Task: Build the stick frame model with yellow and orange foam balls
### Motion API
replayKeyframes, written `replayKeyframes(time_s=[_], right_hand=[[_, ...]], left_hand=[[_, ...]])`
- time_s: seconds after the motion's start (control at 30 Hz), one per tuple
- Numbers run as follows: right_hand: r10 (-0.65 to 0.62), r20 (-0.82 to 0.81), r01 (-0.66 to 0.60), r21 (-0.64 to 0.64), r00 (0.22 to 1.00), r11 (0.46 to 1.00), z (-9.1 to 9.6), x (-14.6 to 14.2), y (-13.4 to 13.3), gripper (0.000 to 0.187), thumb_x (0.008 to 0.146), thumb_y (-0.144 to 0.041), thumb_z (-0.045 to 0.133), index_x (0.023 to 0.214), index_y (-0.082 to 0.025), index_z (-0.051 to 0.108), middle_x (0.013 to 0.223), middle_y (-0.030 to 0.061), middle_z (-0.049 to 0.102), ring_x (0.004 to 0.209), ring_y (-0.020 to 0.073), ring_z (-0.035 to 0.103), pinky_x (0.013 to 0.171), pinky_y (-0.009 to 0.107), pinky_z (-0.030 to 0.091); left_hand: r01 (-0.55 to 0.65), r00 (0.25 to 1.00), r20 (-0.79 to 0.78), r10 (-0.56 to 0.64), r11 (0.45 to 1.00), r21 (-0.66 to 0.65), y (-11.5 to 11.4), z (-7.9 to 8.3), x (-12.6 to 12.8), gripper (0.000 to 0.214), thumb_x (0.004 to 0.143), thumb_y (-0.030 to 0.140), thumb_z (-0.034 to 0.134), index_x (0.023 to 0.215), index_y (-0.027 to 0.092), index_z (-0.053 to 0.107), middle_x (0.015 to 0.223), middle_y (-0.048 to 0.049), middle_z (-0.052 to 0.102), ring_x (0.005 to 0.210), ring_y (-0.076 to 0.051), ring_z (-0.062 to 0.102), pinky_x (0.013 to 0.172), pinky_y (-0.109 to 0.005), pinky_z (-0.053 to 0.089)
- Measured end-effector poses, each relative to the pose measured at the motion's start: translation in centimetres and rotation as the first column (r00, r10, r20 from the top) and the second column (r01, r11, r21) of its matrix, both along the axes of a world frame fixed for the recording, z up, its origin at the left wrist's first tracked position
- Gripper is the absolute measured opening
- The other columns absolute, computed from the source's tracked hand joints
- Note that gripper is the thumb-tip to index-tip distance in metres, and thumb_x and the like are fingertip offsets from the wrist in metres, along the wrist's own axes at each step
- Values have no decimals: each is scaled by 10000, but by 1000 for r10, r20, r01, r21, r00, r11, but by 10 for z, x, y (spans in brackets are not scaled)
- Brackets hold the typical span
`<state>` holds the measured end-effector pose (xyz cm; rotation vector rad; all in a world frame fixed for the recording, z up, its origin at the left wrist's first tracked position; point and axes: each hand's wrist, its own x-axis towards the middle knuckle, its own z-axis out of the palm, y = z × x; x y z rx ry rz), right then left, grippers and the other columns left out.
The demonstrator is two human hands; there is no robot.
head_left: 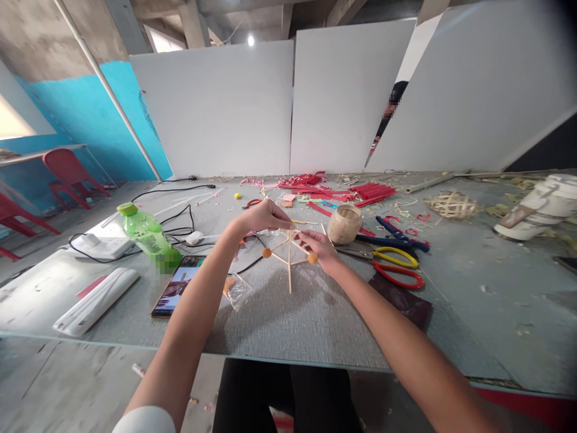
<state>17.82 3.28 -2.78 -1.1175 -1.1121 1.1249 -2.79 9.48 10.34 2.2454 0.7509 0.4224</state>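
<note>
A small frame of thin wooden sticks (290, 278) stands out over the table, with an orange clay ball (267, 252) at its left corner and another orange ball (312, 258) at its right. My left hand (265, 215) comes in from above, its fingertips pinched together at the frame's top. From the right, my right hand (318, 245) has its thumb and fingers closed on the upper sticks, just above the right ball. The fingers partly hide the top joint where the sticks meet.
Right of my hands are a glass jar (345, 224), yellow- and red-handled scissors (396, 267) and blue-handled pliers (401, 233). A phone (175, 288), green bottle (146, 234) and white power bank (97, 302) lie left. Red strips (372, 192) and scraps lie behind.
</note>
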Motion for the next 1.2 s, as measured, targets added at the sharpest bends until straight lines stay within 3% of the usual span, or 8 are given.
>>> replayKeyframes(time_s=[1.2], right_hand=[[15,10,-15,-22,1000,1000,3,-1,-2,327,710,-533,802,826,-227,808,961,61,776,716,152,549,638,294,417]], left_hand=[[-8,1000,-5,8,1000,-4,-2,1,1,299,796,430,751,847,148,839,599,16,462,563,-87,309,519,-278,228]])
